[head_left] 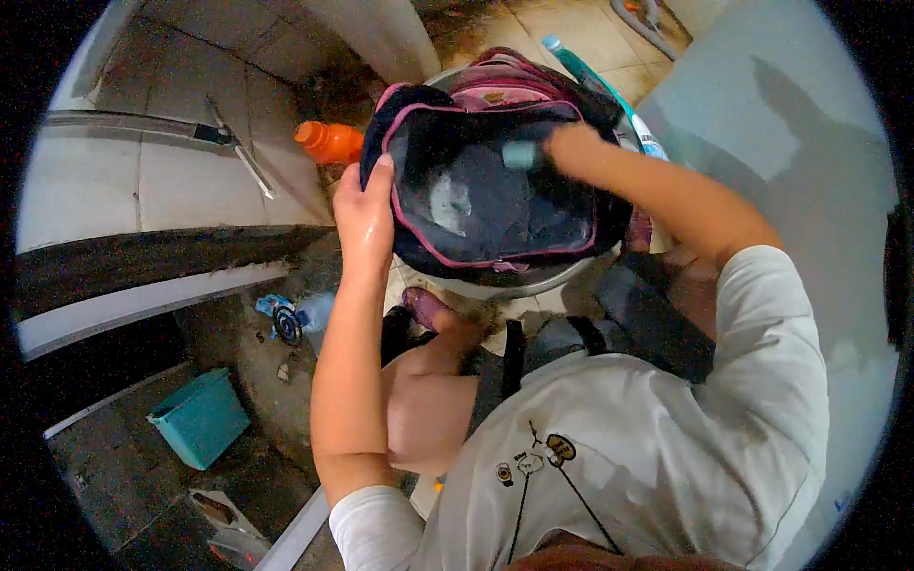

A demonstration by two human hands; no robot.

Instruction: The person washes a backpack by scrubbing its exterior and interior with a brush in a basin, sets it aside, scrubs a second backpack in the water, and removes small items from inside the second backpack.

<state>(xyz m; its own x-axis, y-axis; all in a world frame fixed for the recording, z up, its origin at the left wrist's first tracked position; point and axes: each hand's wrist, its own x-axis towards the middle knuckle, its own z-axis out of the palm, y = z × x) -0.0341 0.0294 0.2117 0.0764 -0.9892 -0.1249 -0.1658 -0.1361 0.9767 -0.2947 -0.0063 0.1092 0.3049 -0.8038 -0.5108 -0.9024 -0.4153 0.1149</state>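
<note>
While the dark backpack with pink piping [495, 214] is spread over a round basin [547, 285] in front of the body, its broad dark panel is turned upward and its long side is laid roughly crosswise, from the left hand [365, 217] towards the right hand [574, 152]. The bag's left edge is gripped by the left hand, with the thumb pressed on the near face; the fingers are hidden behind the cloth. At the far right part of the panel, a pale teal block [521, 155] is held in what appears to be a closed right hand, though the finger positions are blurred and cannot be told exactly. The block is pointed leftward from the hand, over the panel; whether the cloth is touched by it cannot be told.

A pale, wet-looking patch [450, 205] is seen on the panel between the two hands, nearer to the left hand and closer to the body than the block. Just beyond the left hand, an orange bottle [328, 142] is placed beside the bag, and on the opposite side a teal and white tube [647, 138] is seen close to the right forearm.
</note>
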